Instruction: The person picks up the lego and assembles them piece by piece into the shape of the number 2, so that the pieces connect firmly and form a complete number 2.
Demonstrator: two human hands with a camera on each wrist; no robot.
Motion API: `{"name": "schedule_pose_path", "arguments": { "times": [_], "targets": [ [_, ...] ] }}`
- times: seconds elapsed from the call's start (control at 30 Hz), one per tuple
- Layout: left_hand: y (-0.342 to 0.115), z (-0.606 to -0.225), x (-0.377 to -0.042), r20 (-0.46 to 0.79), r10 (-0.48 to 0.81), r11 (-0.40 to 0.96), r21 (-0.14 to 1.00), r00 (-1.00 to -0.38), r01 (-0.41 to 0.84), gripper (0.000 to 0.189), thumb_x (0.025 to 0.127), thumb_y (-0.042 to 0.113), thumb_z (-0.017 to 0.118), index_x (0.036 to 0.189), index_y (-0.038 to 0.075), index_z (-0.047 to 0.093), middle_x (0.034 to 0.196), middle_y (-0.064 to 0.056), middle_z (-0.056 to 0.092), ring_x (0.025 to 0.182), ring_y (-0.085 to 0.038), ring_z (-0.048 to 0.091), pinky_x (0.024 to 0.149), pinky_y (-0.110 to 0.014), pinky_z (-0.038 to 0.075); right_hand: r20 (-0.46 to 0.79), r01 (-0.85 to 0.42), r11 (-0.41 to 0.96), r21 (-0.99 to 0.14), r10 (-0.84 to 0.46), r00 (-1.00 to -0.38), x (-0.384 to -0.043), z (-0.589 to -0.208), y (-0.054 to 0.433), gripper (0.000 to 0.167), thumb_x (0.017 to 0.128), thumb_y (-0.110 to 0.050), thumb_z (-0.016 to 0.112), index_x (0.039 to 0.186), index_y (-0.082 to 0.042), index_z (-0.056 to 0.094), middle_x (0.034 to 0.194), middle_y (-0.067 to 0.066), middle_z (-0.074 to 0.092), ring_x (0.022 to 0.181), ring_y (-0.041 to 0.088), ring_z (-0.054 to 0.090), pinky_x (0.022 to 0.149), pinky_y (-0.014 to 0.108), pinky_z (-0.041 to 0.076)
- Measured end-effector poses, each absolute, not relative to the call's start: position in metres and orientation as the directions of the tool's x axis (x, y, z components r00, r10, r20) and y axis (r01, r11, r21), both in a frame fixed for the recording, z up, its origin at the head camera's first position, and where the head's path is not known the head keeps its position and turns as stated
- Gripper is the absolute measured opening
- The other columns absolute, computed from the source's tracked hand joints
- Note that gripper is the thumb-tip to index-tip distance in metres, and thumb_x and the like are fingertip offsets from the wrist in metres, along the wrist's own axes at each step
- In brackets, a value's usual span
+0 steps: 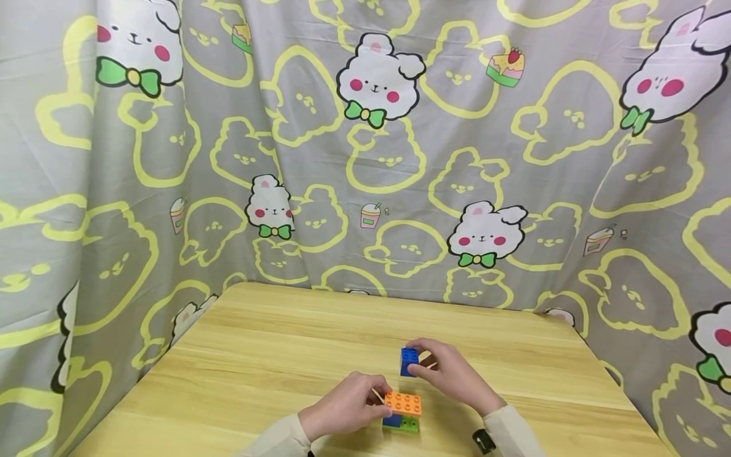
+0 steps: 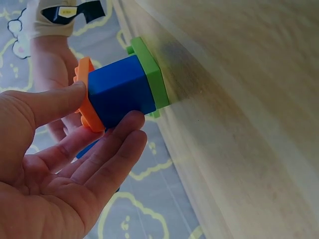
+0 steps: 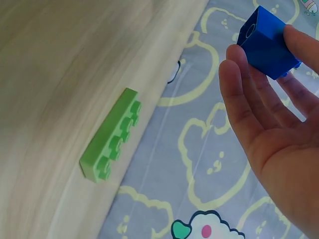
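My left hand [image 1: 348, 406] pinches the orange brick [image 1: 407, 402] between thumb and fingers at its left end. Below the orange one, a blue brick [image 2: 119, 87] joins it to a flat green brick [image 2: 150, 74] close to the table. The orange brick overhangs bare green studs on the right in the head view. My right hand [image 1: 448, 371] holds another blue brick [image 3: 269, 44], raised beyond the stack, between thumb and fingertips. In the right wrist view a long green brick [image 3: 108, 137] lies on the table with a row of bare studs showing.
The stack stands toward the near side of a light wooden table [image 1: 274, 355]. A grey curtain [image 1: 320, 254] with yellow outlines and white rabbit faces hangs around the back and sides. Black straps show at the cuffs of both pale sleeves [image 1: 508, 431].
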State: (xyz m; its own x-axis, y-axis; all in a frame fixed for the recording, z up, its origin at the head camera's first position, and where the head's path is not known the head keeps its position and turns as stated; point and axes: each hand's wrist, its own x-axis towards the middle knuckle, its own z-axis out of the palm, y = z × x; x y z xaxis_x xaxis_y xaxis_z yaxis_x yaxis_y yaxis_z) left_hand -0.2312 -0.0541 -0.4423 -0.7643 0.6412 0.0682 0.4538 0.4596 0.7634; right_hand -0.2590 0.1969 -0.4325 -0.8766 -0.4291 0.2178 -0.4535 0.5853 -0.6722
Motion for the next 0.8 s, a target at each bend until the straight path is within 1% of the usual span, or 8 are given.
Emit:
{"name": "schedule_pose_path", "arguments": {
  "times": [0.17, 0.3, 0.53, 0.8],
  "targets": [
    [-0.054, -0.442, -0.231, 0.066, 0.642, 0.471, 0.753, -0.764, 0.460, 0.017, 0.092, 0.017, 0.078, 0.107, 0.010, 0.073, 0.096, 0.007, 0.074, 0.081, 0.002, 0.066, 0.069, -0.017, 0.054, 0.215, -0.454, 0.592, -0.666, -0.430, -0.877, -0.251, -0.426, 0.200, 0.042, 0.099, -0.034, 0.069, 0.134, -0.011, 0.063, 0.123, 0.007, 0.069, 0.093, 0.014, 0.070, 0.077, 0.024, 0.058],
    [-0.054, -0.441, -0.231, 0.066, 0.643, 0.471, 0.752, -0.763, 0.462, 0.017, 0.092, 0.017, 0.078, 0.107, 0.010, 0.073, 0.096, 0.007, 0.074, 0.081, 0.002, 0.066, 0.070, -0.017, 0.054, 0.213, -0.446, 0.600, -0.664, -0.420, -0.882, -0.245, -0.417, 0.203, 0.040, 0.099, -0.036, 0.069, 0.132, -0.015, 0.064, 0.122, 0.007, 0.069, 0.093, 0.014, 0.070, 0.076, 0.023, 0.057],
    [-0.054, -0.441, -0.231, 0.071, 0.642, 0.464, 0.757, -0.764, 0.460, 0.017, 0.092, 0.017, 0.078, 0.107, 0.010, 0.073, 0.095, 0.007, 0.074, 0.082, 0.002, 0.066, 0.072, -0.018, 0.054, 0.208, -0.445, 0.611, -0.655, -0.420, -0.883, -0.239, -0.403, 0.206, 0.039, 0.099, -0.038, 0.069, 0.132, -0.016, 0.064, 0.121, 0.004, 0.070, 0.093, 0.013, 0.070, 0.078, 0.024, 0.057],
    [-0.055, -0.443, -0.232, 0.088, 0.630, 0.459, 0.759, -0.771, 0.462, 0.014, 0.093, 0.013, 0.076, 0.105, 0.007, 0.071, 0.094, 0.004, 0.073, 0.081, 0.001, 0.066, 0.070, -0.017, 0.054, 0.175, -0.469, 0.606, -0.643, -0.479, -0.860, -0.233, -0.397, 0.207, 0.034, 0.097, -0.037, 0.071, 0.124, -0.016, 0.065, 0.112, -0.001, 0.071, 0.090, 0.008, 0.069, 0.076, 0.024, 0.058]
  ]
}}
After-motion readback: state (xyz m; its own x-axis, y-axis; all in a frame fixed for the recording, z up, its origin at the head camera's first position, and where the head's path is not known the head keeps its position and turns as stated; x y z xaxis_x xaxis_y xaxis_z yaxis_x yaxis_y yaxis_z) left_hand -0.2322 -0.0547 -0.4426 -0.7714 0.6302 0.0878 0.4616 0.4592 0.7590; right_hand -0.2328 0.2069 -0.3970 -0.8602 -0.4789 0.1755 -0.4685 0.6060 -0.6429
